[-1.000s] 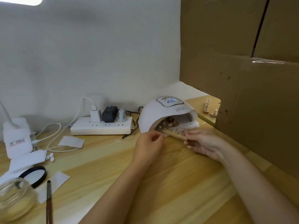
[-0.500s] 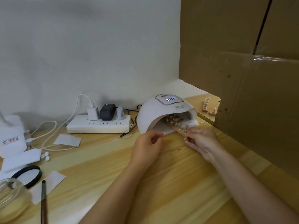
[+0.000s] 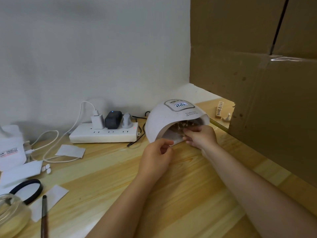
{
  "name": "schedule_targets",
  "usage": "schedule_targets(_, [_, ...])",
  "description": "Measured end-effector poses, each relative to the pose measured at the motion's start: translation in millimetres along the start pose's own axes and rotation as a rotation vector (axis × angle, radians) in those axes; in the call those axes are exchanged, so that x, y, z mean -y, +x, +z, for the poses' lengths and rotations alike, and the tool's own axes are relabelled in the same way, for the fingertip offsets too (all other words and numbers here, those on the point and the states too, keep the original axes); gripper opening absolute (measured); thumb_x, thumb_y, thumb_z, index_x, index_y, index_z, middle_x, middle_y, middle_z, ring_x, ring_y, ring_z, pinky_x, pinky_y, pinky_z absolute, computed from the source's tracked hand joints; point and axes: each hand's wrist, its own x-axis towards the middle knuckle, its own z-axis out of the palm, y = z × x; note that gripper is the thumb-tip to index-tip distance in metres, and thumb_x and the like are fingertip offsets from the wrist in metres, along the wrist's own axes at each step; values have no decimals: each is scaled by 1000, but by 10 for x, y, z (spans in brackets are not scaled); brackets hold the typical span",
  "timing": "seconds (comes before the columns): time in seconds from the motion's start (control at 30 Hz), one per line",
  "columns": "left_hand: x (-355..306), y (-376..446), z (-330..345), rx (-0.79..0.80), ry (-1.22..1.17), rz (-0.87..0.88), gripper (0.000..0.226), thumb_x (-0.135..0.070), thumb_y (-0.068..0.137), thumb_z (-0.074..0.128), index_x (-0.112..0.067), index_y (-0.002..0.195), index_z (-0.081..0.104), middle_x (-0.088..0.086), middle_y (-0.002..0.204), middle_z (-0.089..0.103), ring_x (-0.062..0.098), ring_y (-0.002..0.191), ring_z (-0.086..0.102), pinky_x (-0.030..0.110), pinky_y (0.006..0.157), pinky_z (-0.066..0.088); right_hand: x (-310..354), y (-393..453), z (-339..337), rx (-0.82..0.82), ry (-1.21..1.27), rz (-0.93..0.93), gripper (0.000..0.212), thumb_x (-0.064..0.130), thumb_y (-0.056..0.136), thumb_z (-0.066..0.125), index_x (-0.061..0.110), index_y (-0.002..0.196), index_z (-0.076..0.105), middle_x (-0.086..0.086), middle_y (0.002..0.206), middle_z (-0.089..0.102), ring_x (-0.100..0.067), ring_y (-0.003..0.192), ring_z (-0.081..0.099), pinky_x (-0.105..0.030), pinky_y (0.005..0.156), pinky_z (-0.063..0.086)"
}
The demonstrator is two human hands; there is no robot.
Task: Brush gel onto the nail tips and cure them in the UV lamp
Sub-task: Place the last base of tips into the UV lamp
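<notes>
Near left corner of desk [image 3: 180, 194]: clear glass jar [image 3: 10, 215], a dark-handled brush [image 3: 44, 219] lying just beside it, a black ring-shaped lid [image 3: 28, 188] on white paper slips. Left edge: white box with red-and-black label [image 3: 10, 148], three small white tips [image 3: 46, 168] close by. Along back edge: white power strip [image 3: 104, 133] carrying a white charger, a black adapter with blue light, and a grey plug.

Centre: left hand [image 3: 157, 158] in front of lamp mouth, fingers curled, thumb and fingertips drawn together; whether anything is held, cannot tell. Touching lamp base or just short of it, cannot tell.

Right of centre, toward back edge: white UV lamp [image 3: 169, 119], display lit. Nail tips [image 3: 182, 125] inside the opening, brownish, in a row on a holder; detail too blurred to count.

Right hand [image 3: 201, 137] at lamp mouth, fingers reaching inside, apparently pinching the holder.

Back right corner: further nail-tip stand [image 3: 219, 109] beside a cardboard wall [image 3: 257, 83].
</notes>
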Motion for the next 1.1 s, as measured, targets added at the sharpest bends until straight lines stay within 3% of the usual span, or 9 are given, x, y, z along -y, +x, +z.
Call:
schedule_targets(0.17, [10, -11, 1, 0, -4, -5, 19, -14, 88, 54, -23, 102, 64, -16, 82, 57, -2, 76, 52, 1, 62, 38, -56, 79, 66, -54, -62, -37, 4, 10, 84, 66, 6, 85, 67, -3, 59, 61, -12, 59, 60, -18, 58, 53])
schedule_targets(0.27, [10, -7, 2, -1, -9, -14, 19, -14, 88, 54, -23, 103, 64, -15, 83, 58, -2, 77, 52, 2, 62, 39, -75, 70, 71, -97, -140, -106, 18, 12, 85, 64, 5, 101, 69, -9, 91, 69, -21, 87, 62, -32, 79, 50])
schedule_targets(0.37, [8, -12, 7, 8, -13, -16, 19, -15, 89, 54, -23, 104, 63, -14, 84, 58, -1, 78, 52, 2, 62, 39, -98, 48, 13, -70, -242, -187, 24, 12, 87, 59, 12, 109, 68, -5, 103, 66, -13, 89, 53, -21, 75, 36])
schedule_targets(0.47, [10, -11, 5, 9, -15, -19, 19, -15, 89, 54, -23, 103, 63, -13, 84, 59, 0, 77, 53, 4, 61, 40, -114, 65, -88, -48, -347, -251, 22, 10, 88, 56, 13, 105, 69, -4, 91, 64, -14, 83, 53, -20, 63, 37])
schedule_targets(0.53, [6, -10, 3, 11, -16, -24, 19, -15, 89, 53, -23, 103, 63, -13, 84, 59, 1, 78, 53, 6, 62, 40, -115, 95, -170, -124, -404, -290, 22, 8, 87, 54, 11, 103, 70, -3, 84, 61, -15, 78, 51, -13, 53, 35])
schedule_targets(0.6, [1, -13, 1, 19, -12, -26, 19, -15, 89, 53, -24, 104, 62, -13, 86, 58, 1, 79, 53, 8, 63, 40, -113, 139, -223, -163, -484, -317, 26, 6, 87, 51, 11, 108, 67, -8, 90, 63, -18, 79, 50, -20, 56, 35])
schedule_targets(0.8, [-11, -15, -11, 33, -5, -26, 21, -15, 89, 52, -25, 105, 62, -13, 87, 59, 1, 80, 53, 6, 62, 41, -10, 274, -139, -6, -810, -177, 33, 18, 90, 46, 16, 122, 52, -12, 110, 60, -31, 101, 55, -27, 69, 37])
schedule_targets(1.1, [-15, -11, 0, 22, -46, -25, 20, -14, 89, 53, -26, 101, 63, -9, 84, 61, -1, 74, 52, 4, 60, 39, -50, 259, -150, -69, -710, -208, 37, 17, 82, 55, 20, 118, 53, -9, 103, 62, -31, 98, 57, -27, 66, 35])
